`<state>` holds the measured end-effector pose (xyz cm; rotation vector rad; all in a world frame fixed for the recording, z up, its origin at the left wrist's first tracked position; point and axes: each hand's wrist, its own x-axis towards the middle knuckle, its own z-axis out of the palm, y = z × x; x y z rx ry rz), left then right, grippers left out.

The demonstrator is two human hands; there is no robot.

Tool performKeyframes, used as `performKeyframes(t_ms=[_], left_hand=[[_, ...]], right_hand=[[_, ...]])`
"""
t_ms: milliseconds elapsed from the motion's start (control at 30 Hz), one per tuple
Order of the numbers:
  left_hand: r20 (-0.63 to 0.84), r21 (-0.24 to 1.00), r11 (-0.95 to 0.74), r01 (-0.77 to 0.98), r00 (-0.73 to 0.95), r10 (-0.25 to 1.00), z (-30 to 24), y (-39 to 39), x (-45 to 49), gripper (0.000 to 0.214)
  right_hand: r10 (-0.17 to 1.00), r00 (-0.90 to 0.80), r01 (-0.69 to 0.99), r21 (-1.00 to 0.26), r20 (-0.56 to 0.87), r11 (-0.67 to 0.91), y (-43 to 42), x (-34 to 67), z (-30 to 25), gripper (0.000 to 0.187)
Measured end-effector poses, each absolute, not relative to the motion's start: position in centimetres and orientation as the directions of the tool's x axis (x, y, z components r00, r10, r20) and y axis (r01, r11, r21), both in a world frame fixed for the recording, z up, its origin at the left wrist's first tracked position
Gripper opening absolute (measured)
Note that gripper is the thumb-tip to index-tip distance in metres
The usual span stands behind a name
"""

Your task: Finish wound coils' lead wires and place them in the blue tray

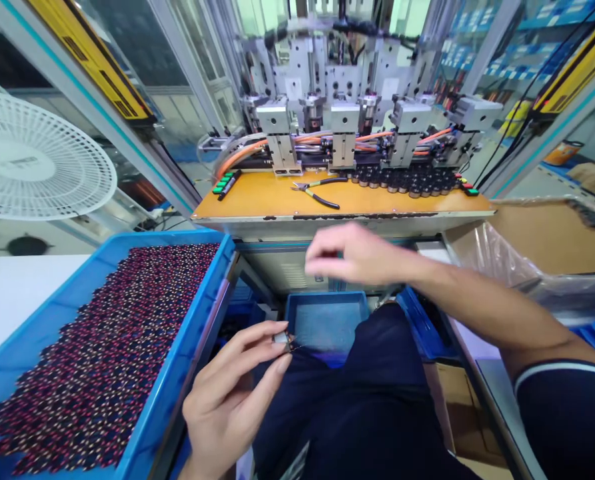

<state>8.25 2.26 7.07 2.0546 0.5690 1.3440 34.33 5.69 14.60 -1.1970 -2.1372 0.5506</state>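
Observation:
My left hand (242,383) pinches a small silver part (281,338) between thumb and fingertips, above my lap. Thin wire-like ends and a coppery bit show at the part's right side; its exact kind is unclear. Higher up, my right hand (354,255) is in the air before the bench's front edge, fingers bent and blurred by motion. Whether anything is in it, I cannot make out. Below and between the hands sits a shallow blue bin (327,317). Pliers (320,191) with black-and-yellow handles lie spread on the orange bench top (257,197).
A large blue tray (177,340) at left holds rows of small dark parts. Black round pieces (412,180) crowd the bench's right side, beneath a machine with metal clamps (343,127). A white fan (37,160) stands left; a plastic-lined carton (552,233) is at right.

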Motion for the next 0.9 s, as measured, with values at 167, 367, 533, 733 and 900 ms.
performKeyframes(t_ms=[167, 367, 533, 733, 900], left_hand=[[0.595, 0.786, -0.617, -0.023, 0.298, 0.746, 6.6, 2.4, 7.9, 0.033], [0.600, 0.781, -0.623, 0.047, 0.222, 0.769, 6.9, 2.0, 6.7, 0.028], [0.576, 0.806, -0.589, 0.063, 0.144, 0.804, 7.0, 1.8, 6.0, 0.023], [0.550, 0.832, -0.554, 0.024, 0.103, 0.829, 6.7, 2.2, 6.8, 0.021], [0.548, 0.833, -0.554, 0.015, 0.126, 0.827, 6.6, 2.4, 7.6, 0.025]], right_hand=[[0.918, -0.150, 0.977, -0.084, 0.367, 0.194, 15.9, 38.7, 14.8, 0.045], [0.966, -0.078, 0.997, 0.012, 0.247, 0.078, 19.9, 39.8, 12.1, 0.059], [0.980, -0.077, 0.996, 0.058, 0.185, 0.067, 19.1, 40.4, 11.9, 0.062], [0.975, -0.176, 0.982, 0.090, 0.138, 0.165, 13.6, 41.3, 11.9, 0.051], [0.920, -0.274, 0.881, -0.309, 0.281, 0.357, 3.7, 37.9, 7.8, 0.061]])
